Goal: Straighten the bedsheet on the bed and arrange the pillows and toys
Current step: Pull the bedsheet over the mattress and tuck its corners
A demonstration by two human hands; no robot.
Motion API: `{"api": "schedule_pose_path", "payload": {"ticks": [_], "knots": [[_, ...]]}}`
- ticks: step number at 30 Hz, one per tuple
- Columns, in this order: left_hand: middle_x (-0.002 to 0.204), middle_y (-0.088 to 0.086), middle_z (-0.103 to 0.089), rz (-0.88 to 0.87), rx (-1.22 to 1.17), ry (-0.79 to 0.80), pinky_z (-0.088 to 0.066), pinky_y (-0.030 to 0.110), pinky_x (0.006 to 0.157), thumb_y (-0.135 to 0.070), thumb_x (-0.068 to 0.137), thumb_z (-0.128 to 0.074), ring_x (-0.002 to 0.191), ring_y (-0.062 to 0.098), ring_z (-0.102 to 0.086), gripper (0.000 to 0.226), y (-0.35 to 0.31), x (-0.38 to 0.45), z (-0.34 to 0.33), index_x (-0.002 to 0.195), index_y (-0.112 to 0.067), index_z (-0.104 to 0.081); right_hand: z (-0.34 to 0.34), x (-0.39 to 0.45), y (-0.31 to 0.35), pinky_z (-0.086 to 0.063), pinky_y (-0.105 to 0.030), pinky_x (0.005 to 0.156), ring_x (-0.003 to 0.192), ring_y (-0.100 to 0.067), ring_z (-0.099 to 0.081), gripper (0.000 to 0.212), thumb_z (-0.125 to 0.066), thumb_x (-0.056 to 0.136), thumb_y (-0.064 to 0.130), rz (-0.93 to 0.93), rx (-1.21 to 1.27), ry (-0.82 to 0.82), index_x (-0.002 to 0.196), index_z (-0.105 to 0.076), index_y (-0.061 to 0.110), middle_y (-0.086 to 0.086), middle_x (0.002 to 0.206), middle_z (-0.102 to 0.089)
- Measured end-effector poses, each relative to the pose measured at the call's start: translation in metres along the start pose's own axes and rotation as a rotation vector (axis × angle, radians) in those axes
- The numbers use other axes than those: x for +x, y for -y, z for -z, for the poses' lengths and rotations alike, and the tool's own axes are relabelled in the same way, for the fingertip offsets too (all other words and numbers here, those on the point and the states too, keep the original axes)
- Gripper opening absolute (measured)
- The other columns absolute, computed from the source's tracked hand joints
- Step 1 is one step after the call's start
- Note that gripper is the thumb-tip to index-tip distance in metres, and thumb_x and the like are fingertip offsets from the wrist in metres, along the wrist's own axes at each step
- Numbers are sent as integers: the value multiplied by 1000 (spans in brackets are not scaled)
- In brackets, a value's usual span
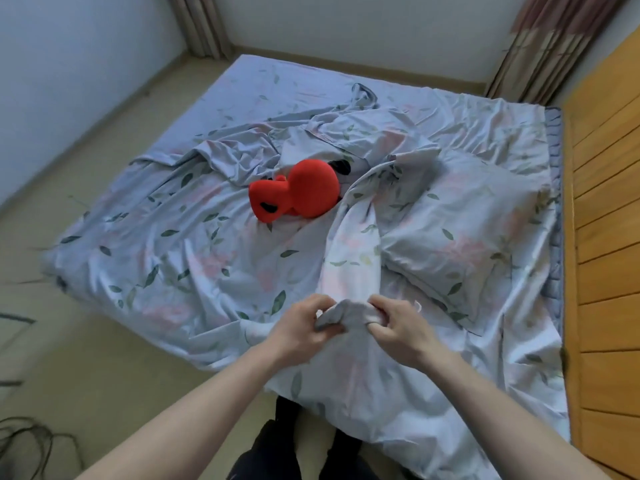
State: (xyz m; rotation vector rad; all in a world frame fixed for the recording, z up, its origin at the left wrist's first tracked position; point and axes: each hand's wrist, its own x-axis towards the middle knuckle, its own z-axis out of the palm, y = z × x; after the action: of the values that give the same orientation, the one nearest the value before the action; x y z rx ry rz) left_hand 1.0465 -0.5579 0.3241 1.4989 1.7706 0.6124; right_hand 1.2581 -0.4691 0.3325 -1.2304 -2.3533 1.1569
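Fingers (323, 306) of left hand (304, 329) and right hand (398, 327) curled tight, both pinching one bunched fold of pale blue leaf-and-flower printed cotton bedsheet (194, 258), knuckles nearly touching. Just beyond right hand, matching printed pillow (460, 237) lying flat. Farther ahead, red plush toy (298, 194) on rumpled sheet. Low bed (550, 209) beside orange wooden panel (609, 202). No readable writing or labels anywhere.

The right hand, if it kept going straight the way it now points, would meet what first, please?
Probably the left hand: the right hand points at it across the bunched bedsheet both grip, though depth is unclear.
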Motion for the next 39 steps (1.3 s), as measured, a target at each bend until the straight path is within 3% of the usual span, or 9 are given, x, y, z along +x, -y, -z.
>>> {"api": "schedule_pose_path", "payload": {"ticks": [3,7,11,18,25,27,30,33,39], "knots": [[91,-15,-63,55,96,-4,-45,24,65,-64,78,-69,75,7,-57,35,19,-27,-13,97,-36,-59,-7,-34,24,-36,-41,54,58,-18,-41,7,-51,75,16,20,54,17,73,-44,19,-3,62,-45],[95,-6,-59,93,384,22,-45,36,68,-22,85,-59,89,24,-59,9,49,-58,-29,93,-26,-57,5,-64,50,-29,-26,51,53,-10,-35,16,-54,75,8,22,126,52,69,-50,22,7,57,-43],[97,-2,-60,298,555,-76,-42,35,79,-13,82,-57,101,25,-56,15,81,-85,-29,88,-25,-64,26,-88,50,-33,-32,50,54,-11,-34,10,-51,67,11,-6,-70,195,65,-51,21,4,57,-45],[94,1,-67,386,208,9,-52,41,79,-15,79,-42,90,31,-61,21,58,-94,-47,83,-33,-52,31,-123,1,-47,-29,59,79,-17,-61,13,-53,73,16,-432,-620,508,78,-64,21,5,83,-64],[89,-4,-62,161,170,98,-43,37,68,-23,92,-45,82,24,-58,12,38,-114,-54,98,-32,-51,-77,-144,1,-41,-40,104,129,-26,-46,112,-76,59,62,-321,-585,485,152,-24,29,0,142,-44],[86,-6,-62,100,143,102,-43,35,68,-21,89,-50,82,22,-58,11,30,-118,-50,96,-29,-53,-114,-137,19,-44,-39,94,119,-25,-53,86,-65,65,60,-270,-477,398,143,-38,36,5,130,-54],[88,-9,-66,54,132,98,-45,33,68,-30,88,-58,83,18,-60,7,29,-125,-36,94,-30,-54,-140,-124,39,-43,-36,67,88,-27,-61,5,-52,83,30,-353,-221,201,85,-55,33,8,87,-65],[98,-6,-66,28,246,60,-43,35,67,-20,83,-57,89,22,-61,21,42,-131,-24,101,-31,-51,-140,-118,45,-39,-31,60,73,-20,-56,30,-46,92,13,-422,122,-14,68,-48,32,8,71,-59],[109,1,-60,40,424,-80,-35,34,67,2,78,-56,98,27,-58,39,99,-139,-7,111,-20,-56,-136,-115,82,-42,-33,66,71,-10,-53,14,-43,88,25,-149,93,-215,74,-48,27,9,75,-53]]}}
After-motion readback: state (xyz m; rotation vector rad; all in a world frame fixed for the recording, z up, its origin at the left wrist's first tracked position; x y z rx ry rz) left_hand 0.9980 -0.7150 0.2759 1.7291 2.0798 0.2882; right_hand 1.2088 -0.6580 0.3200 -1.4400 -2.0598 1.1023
